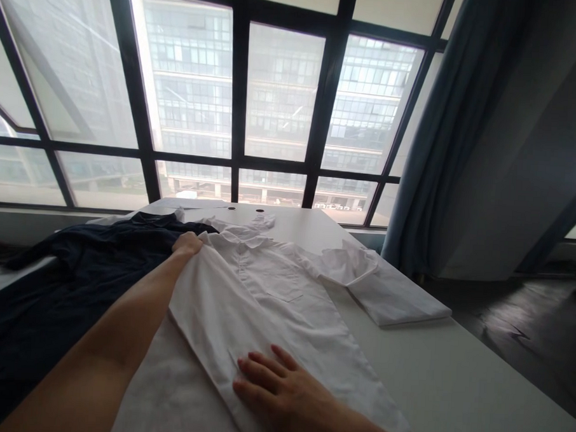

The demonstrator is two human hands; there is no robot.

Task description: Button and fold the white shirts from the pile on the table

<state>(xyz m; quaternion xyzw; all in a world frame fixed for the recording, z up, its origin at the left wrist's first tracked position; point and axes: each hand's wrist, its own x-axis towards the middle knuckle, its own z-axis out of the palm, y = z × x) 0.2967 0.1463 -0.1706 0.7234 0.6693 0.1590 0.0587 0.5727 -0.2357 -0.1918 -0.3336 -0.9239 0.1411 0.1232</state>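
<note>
A white collared shirt (pixel 265 298) with a chest pocket lies spread on the white table (pixel 434 369), its collar toward the window. Up by the collar, my left hand (pixel 187 243) is closed on the shirt's shoulder edge. My right hand (pixel 280 387) rests flat on the lower front, fingers spread, holding nothing. Part of the shirt's left side is folded over, making a long crease. To the left lies a dark navy garment (pixel 85 277), partly behind my left forearm.
A folded white shirt (pixel 394 291) lies at the table's right edge. More white cloth (pixel 261 223) sits beyond the collar. A dark blue curtain (pixel 443 153) hangs at the right, and a black-framed window (pixel 240 112) stands behind the table.
</note>
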